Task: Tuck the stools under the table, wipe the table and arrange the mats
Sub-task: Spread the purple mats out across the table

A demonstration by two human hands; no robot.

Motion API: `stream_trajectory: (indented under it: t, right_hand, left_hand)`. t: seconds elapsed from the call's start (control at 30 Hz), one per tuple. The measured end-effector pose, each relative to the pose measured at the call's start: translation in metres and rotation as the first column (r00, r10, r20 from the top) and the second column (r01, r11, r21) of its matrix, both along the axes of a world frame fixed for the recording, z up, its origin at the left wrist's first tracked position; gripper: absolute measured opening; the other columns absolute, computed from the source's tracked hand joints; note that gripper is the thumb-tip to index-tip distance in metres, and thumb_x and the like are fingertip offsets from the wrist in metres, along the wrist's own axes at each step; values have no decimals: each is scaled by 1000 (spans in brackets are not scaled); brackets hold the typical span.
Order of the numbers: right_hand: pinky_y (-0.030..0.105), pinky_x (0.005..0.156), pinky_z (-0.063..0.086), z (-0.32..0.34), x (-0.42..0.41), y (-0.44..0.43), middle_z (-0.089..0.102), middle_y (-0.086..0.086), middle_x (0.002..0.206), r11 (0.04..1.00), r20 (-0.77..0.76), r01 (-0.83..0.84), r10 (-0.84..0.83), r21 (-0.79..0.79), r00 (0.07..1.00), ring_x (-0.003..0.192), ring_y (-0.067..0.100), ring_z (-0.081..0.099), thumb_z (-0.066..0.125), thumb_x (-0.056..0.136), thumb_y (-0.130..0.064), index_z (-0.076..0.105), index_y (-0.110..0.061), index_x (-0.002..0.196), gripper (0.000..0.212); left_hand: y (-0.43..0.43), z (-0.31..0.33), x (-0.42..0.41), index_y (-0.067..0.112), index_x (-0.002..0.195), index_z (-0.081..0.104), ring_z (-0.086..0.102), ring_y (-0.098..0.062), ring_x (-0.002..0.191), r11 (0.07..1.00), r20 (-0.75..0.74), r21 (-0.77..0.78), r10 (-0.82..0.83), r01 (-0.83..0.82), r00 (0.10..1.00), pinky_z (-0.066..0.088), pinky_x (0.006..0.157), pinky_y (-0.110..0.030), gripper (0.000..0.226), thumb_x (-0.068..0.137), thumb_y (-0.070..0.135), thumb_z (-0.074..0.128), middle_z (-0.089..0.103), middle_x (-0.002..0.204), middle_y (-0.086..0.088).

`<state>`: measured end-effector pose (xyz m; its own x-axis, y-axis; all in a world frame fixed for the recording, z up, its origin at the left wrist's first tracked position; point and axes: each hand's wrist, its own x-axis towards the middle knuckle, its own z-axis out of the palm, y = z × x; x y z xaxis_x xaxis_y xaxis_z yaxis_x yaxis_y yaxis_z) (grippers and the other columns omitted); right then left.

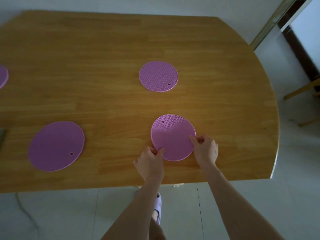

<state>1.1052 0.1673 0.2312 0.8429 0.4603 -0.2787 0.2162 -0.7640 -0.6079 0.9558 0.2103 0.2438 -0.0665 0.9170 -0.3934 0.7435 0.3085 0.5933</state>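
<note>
Pinching the near-right mat (173,137) from both sides: left hand (150,161) has thumb on top and fingers curled at the lower-left rim, right hand (206,149) grips the right rim the same way. Both hands are closed on this 1 mat and hold nothing else. The mat is round, purple, with a scale-pattern texture, its small hang hole toward the far side. It sits over the tabletop (103,49) near the front edge, right of centre; I cannot tell whether it lies fully flat or is slightly lifted.

3 more purple mats on the same tabletop, all apart from each other. The far mat (158,76) lies flat straight beyond the held one, hole at its near-right. The near-left mat (56,146) lies flat, hole at its near-right. The edge mat (2,77) is cut off by the left border.

A dark item (1,137) is at the left border, too cropped to identify.

Wooden stool legs (301,90) show past the tabletop's right end, out on the floor (285,205). A white slipper (158,205) is below the front edge, between the forearms. A thin cable (26,210) runs on the floor at lower left.
</note>
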Motion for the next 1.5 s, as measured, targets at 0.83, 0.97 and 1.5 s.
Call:
stream_trajectory:
  t: [0.83,0.97,1.5]
  right_hand:
    - [29,82,36,6,32,160,62,-4,100,974,-45,94,-86,207,995,90,10,39,66,83,-41,58,-17,112,39]
    - [31,84,39,1,45,194,61,-5,98,969,-47,105,-96,222,994,90,10,41,68,80,-46,58,-17,113,45]
    - [37,94,42,-9,79,268,64,1,106,984,17,103,-106,145,994,108,24,55,69,81,-43,60,-12,117,48]
  left_hand:
    - [147,-16,40,12,128,48,46,-22,119,990,12,139,29,-31,999,26,98,-39,59,83,46,64,52,126,-3]
    - [180,-27,52,11,127,48,45,-23,120,986,2,169,12,-12,1000,26,99,-40,60,83,50,62,52,125,-4]
    - [249,-25,96,9,120,47,43,-27,117,991,-142,114,-54,71,988,26,96,-39,64,79,54,66,53,122,-10]
